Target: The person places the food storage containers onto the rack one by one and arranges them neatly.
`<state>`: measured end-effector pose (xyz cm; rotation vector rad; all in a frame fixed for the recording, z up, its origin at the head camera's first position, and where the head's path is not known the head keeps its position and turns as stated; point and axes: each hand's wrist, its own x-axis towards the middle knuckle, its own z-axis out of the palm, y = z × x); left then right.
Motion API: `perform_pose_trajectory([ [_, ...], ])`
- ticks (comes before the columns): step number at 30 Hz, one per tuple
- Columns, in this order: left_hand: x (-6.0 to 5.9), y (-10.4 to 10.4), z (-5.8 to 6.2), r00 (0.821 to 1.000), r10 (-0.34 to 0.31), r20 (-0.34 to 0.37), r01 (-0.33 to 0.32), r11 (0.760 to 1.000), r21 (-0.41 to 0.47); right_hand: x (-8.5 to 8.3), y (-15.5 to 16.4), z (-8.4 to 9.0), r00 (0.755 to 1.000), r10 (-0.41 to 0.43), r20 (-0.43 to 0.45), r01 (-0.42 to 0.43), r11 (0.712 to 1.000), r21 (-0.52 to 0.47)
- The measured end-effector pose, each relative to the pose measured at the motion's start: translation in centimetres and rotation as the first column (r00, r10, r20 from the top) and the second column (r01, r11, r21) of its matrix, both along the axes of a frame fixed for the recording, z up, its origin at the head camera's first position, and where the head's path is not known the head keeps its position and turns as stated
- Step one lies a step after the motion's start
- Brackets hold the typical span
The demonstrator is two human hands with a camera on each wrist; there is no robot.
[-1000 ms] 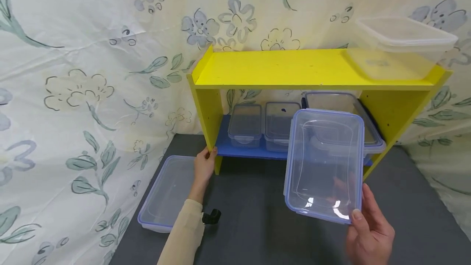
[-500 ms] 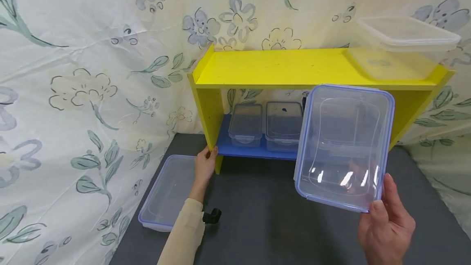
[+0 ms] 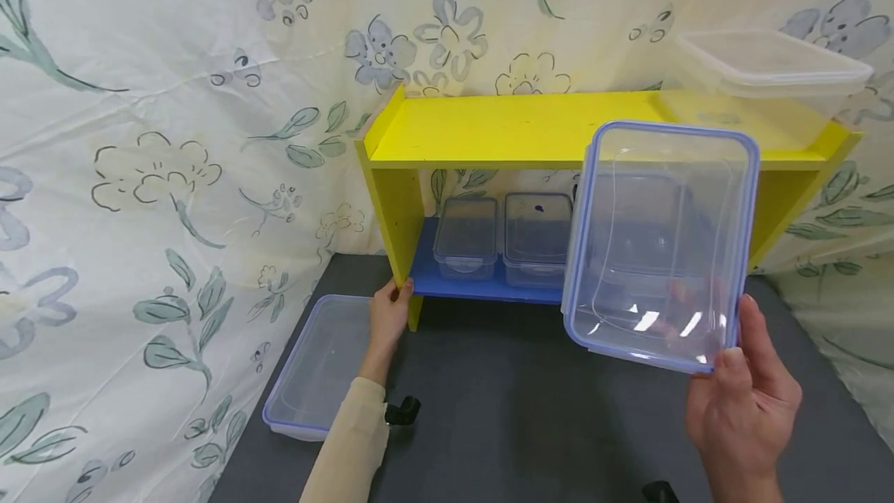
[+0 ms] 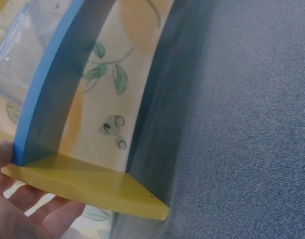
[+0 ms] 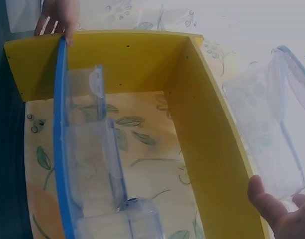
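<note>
My right hand (image 3: 747, 410) holds a clear plastic food container (image 3: 663, 247) with a blue rim by its lower right corner, thumb on the near face. The container is tilted up in front of the right part of the yellow shelf unit (image 3: 489, 130). Farther left, my left hand (image 3: 388, 320) grips the unit's left side panel where the blue shelf board (image 3: 454, 286) meets it. In the left wrist view, the thumb lies by the blue board (image 4: 35, 109) and the fingers lie along the outer side of the yellow panel (image 4: 92, 189).
Two smaller lidded containers, a left one (image 3: 466, 235) and a right one (image 3: 538, 235), stand on the blue board; a larger one beside them is mostly hidden. A frosted box (image 3: 782, 80) sits on top at right. A flat blue-rimmed container (image 3: 314, 371) lies on the dark table (image 3: 503, 425).
My right hand has raised the container and shifted it rightward, from before the lower board to overlapping the top board's edge. My left hand stays on the side panel.
</note>
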<state>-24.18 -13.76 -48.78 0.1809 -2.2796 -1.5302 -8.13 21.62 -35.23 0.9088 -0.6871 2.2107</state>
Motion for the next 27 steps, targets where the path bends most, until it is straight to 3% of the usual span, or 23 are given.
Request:
perform_pose_trajectory([
  [3, 0.0, 0.0, 0.0, 1.0, -0.003, 0.003, 0.003, 1.0, 0.001, -0.2, 0.3, 0.4, 1.0, 0.025, 0.013, -0.026, 0.999, 0.022],
  [9, 0.0, 0.0, 0.0, 1.0, -0.008, 0.009, 0.008, 1.0, 0.013, 0.3, 0.9, 1.1, 0.99, 0.054, 0.128, -0.054, 0.999, -0.009],
  [15, 0.0, -0.1, -0.1, 1.0, -0.009, 0.011, 0.008, 1.0, 0.017, 0.6, 0.8, 2.7, 0.962, -0.056, 0.266, 0.045, 0.998, 0.048],
  [20, 0.1, -0.1, -0.1, 1.0, 0.001, 0.015, -0.001, 1.0, 0.003, 0.6, 1.2, 5.0, 0.898, -0.172, 0.405, 0.117, 0.981, 0.157],
  [27, 0.0, -0.1, -0.2, 1.0, 0.01, 0.017, -0.01, 0.999, -0.04, -0.5, 3.0, 7.9, 0.77, -0.307, 0.559, 0.127, 0.933, 0.338],
])
